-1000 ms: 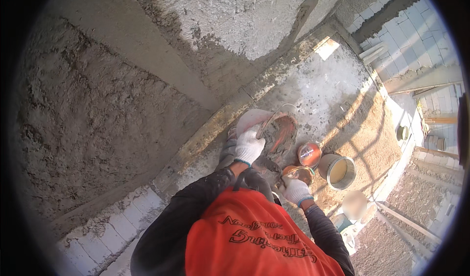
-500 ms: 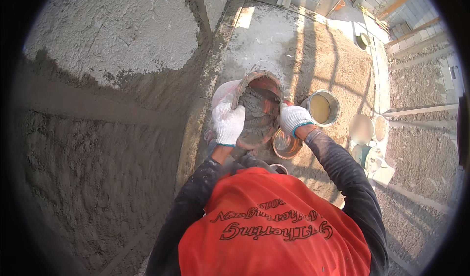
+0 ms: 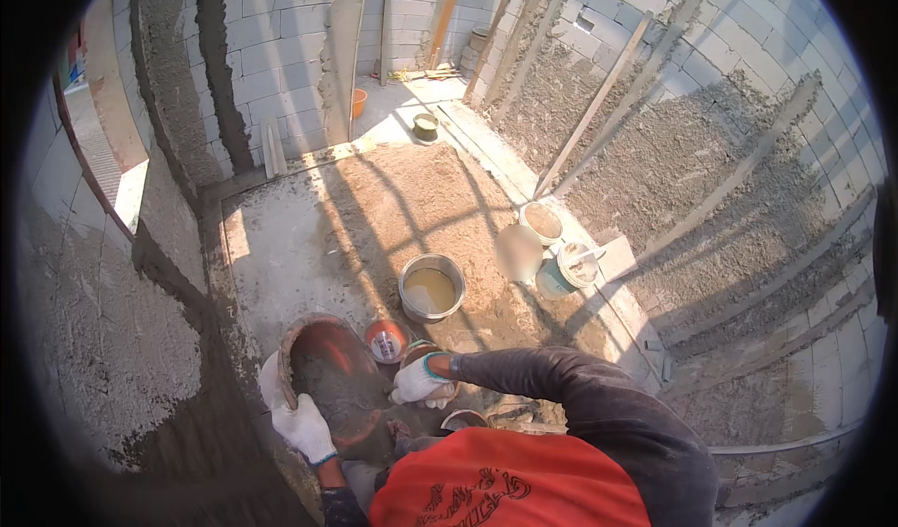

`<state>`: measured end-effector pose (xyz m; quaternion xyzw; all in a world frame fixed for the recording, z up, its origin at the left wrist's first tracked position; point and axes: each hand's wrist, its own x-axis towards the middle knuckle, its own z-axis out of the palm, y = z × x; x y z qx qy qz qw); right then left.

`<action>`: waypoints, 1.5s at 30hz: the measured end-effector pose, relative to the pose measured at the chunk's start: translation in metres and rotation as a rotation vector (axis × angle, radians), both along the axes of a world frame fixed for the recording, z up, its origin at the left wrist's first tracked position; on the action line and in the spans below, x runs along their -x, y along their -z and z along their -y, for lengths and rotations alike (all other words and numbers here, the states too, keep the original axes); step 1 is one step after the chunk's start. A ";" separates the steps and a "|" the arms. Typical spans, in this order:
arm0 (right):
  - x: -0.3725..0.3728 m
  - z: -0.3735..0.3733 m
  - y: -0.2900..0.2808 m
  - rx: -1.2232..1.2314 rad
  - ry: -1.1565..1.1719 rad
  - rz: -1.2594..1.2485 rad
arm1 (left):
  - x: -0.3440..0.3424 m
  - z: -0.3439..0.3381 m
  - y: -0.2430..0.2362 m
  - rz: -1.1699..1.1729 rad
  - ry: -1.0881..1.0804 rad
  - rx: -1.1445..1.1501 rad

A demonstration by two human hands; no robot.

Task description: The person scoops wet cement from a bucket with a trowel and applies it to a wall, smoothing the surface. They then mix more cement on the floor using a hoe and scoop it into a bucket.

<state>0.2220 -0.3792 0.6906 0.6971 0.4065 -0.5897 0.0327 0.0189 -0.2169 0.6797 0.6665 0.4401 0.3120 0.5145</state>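
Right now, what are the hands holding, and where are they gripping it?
The left hand grips the rim of the reddish-brown mortar pan at its near left edge. The right hand closes on a small tool whose grip point is hidden by the glove.

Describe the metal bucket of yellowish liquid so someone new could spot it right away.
Start at the sandy floor between the block walls. Just beyond the right hand stands a round metal bucket holding yellowish liquid. Unlike the small orange tub beside it and the mortar-caked buckets farther right, it is shiny and grey.
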 end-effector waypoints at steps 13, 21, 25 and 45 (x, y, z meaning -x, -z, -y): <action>0.019 0.016 0.090 -0.497 0.176 0.168 | 0.013 0.004 -0.016 -0.016 0.288 -0.229; 0.109 -0.003 0.030 -0.298 0.485 -0.601 | 0.047 -0.005 -0.010 0.019 0.245 -0.015; 0.120 -0.014 0.024 -0.324 0.486 -0.712 | 0.068 -0.016 -0.012 0.157 0.064 0.035; 0.107 -0.024 0.087 -0.135 0.746 -0.829 | 0.134 -0.023 0.077 -0.068 -0.416 0.287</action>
